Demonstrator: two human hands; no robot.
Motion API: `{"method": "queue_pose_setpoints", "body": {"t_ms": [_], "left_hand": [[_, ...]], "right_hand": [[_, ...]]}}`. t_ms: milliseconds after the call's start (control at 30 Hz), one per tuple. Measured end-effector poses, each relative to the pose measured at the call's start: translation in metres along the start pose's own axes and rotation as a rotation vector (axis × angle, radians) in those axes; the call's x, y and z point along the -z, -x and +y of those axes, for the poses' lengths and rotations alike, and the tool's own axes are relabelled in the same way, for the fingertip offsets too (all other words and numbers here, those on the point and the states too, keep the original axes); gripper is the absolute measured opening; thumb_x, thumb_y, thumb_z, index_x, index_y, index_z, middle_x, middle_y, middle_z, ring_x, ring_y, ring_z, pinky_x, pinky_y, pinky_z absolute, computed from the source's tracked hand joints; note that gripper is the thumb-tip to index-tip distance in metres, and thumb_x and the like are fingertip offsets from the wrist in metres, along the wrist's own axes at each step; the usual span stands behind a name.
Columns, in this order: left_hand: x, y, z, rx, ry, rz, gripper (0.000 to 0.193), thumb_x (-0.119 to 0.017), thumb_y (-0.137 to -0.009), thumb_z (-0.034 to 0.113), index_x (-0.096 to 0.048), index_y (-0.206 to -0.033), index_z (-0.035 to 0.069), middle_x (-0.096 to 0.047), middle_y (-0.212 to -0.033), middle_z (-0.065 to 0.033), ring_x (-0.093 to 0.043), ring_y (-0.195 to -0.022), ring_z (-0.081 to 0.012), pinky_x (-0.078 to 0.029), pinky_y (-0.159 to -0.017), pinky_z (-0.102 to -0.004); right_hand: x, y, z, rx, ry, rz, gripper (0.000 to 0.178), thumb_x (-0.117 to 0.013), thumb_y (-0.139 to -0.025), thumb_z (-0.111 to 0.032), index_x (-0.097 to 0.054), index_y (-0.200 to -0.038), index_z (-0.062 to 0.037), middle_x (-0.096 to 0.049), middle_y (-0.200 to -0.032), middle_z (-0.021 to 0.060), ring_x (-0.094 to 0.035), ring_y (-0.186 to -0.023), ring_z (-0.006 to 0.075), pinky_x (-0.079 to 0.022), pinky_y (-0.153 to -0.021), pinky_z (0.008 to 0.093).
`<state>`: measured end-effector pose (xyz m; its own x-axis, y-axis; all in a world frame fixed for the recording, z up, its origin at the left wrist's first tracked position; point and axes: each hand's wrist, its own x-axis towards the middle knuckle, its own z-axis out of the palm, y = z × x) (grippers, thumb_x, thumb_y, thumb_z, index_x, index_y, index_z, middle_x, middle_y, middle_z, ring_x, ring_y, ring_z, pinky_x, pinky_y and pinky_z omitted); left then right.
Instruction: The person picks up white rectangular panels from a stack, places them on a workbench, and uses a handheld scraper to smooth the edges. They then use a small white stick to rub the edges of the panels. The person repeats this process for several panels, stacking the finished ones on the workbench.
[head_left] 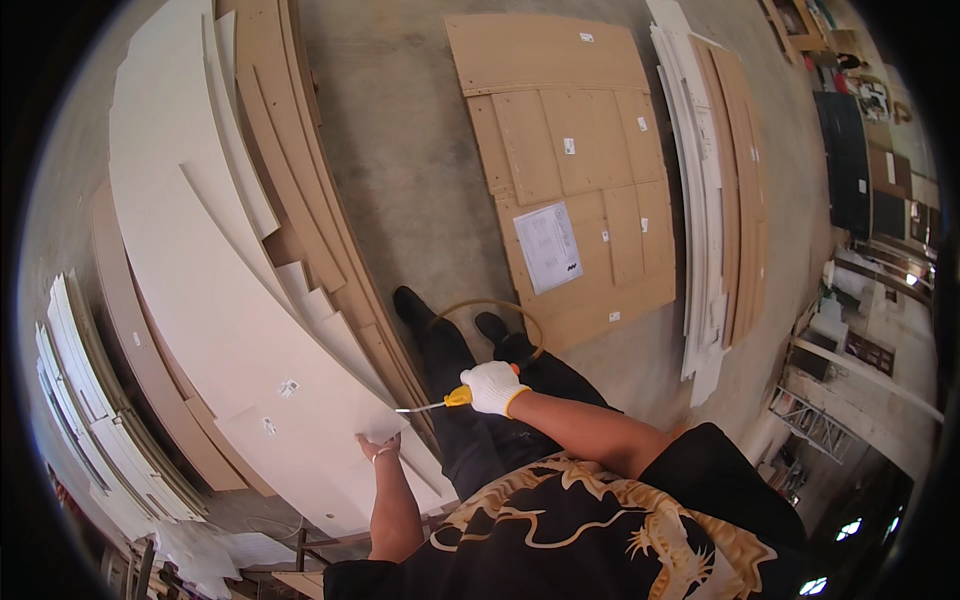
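Observation:
My right hand point(493, 388), in a white knitted glove, is closed around a yellow air blow gun point(458, 396). Its thin metal nozzle points left over the edge of a stack of white panels point(300, 400). From the orange end behind the glove, a tan hose point(541, 330) seems to loop across my legs. My left hand point(380, 448), bare with a pale band near the wrist, grips the near edge of a white panel; some of its fingers are hidden.
Brown boards point(285, 130) lie along the white stack. Beyond my feet, cardboard-coloured panels point(590, 140) carry a printed sheet point(548, 247). More white and brown boards point(725, 180) are stacked to the right. Other panels point(110, 410) stand at far left. Bare concrete point(390, 150) shows between.

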<state>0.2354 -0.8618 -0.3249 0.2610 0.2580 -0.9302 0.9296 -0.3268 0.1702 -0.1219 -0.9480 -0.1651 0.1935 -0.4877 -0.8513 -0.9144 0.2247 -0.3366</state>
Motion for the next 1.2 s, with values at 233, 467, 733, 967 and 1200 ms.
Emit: {"method": "queue_pose_setpoints", "body": {"t_ms": [233, 467, 733, 967, 1200], "left_hand": [[0.030, 0.013, -0.020, -0.062, 0.184, -0.371, 0.057, -0.068, -0.097, 0.050, -0.058, -0.140, 0.014, -0.061, -0.143, -0.0066, -0.053, -0.135, -0.0335, -0.042, -0.114, -0.0557], [0.059, 0.064, -0.039, -0.075, 0.367, -0.646, 0.060, -0.064, -0.100, 0.046, -0.051, -0.146, 0.011, -0.056, -0.149, -0.0088, -0.050, -0.138, -0.0340, -0.040, -0.116, -0.0564], [0.114, 0.110, -0.103, -0.186, 0.469, -0.560, 0.055, -0.048, -0.108, 0.048, -0.051, -0.146, 0.009, -0.057, -0.148, -0.0121, -0.051, -0.137, -0.0348, -0.039, -0.117, -0.0571], [0.229, 0.129, -0.169, -0.334, 0.441, -0.398, 0.063, -0.040, -0.108, 0.055, -0.048, -0.150, 0.009, -0.054, -0.151, -0.0132, -0.052, -0.137, -0.0382, -0.040, -0.115, -0.0587], [0.361, 0.156, -0.235, -0.501, 0.503, 0.144, 0.067, -0.065, -0.099, 0.048, -0.058, -0.136, -0.007, -0.066, -0.132, -0.0176, -0.066, -0.112, -0.0341, -0.053, -0.100, -0.0491]], "right_hand": [[0.023, 0.006, -0.018, 0.126, 0.173, -0.078, 0.026, -0.070, -0.081, -0.022, -0.080, -0.098, -0.0052, -0.077, -0.098, 0.0173, -0.076, -0.090, 0.0358, -0.059, -0.076, 0.0470], [0.072, 0.001, -0.041, -0.042, -0.249, 0.351, 0.027, -0.063, -0.087, -0.030, -0.079, -0.097, -0.0114, -0.075, -0.098, 0.0196, -0.072, -0.093, 0.0404, -0.057, -0.081, 0.0507], [0.080, 0.031, -0.004, 0.229, 0.136, 0.078, 0.031, -0.062, -0.085, -0.023, -0.079, -0.104, -0.0065, -0.075, -0.105, 0.0229, -0.073, -0.099, 0.0410, -0.057, -0.085, 0.0490], [-0.002, 0.074, 0.014, 0.375, 0.432, -0.032, 0.032, -0.061, -0.084, -0.025, -0.080, -0.101, -0.0047, -0.076, -0.101, 0.0214, -0.075, -0.096, 0.0373, -0.058, -0.081, 0.0465], [-0.030, 0.029, 0.051, 0.032, -0.252, -0.196, 0.026, -0.066, -0.091, -0.025, -0.075, -0.101, -0.0029, -0.076, -0.084, 0.0132, -0.074, -0.063, 0.0244, -0.054, -0.052, 0.0383]]}}
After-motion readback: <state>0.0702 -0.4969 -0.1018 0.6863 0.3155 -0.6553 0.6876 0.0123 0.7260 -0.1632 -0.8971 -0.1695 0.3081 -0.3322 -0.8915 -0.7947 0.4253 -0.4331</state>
